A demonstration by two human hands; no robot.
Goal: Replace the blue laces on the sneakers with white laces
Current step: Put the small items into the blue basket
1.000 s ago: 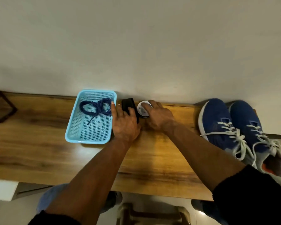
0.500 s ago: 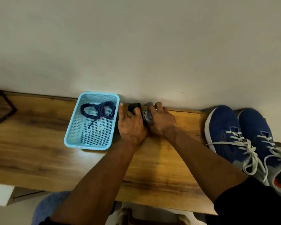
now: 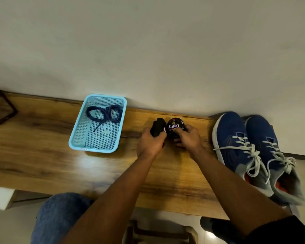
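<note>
In the basket (image 3: 77, 143): blue laces (image 3: 105, 114) | left hand (image 3: 151, 144) grips black object (image 3: 158, 127) | right hand (image 3: 189, 140) grips tin (image 3: 174, 128)

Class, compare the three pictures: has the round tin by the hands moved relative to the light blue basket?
Yes. The round tin, held by the right hand, now sits farther right of the basket, a bare strip of table between them; earlier it lay close beside it.

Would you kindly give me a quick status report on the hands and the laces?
Left hand grips black object; right hand holds polish tin. Blue laces in basket; sneakers wear white laces. Nothing blocking.
</note>
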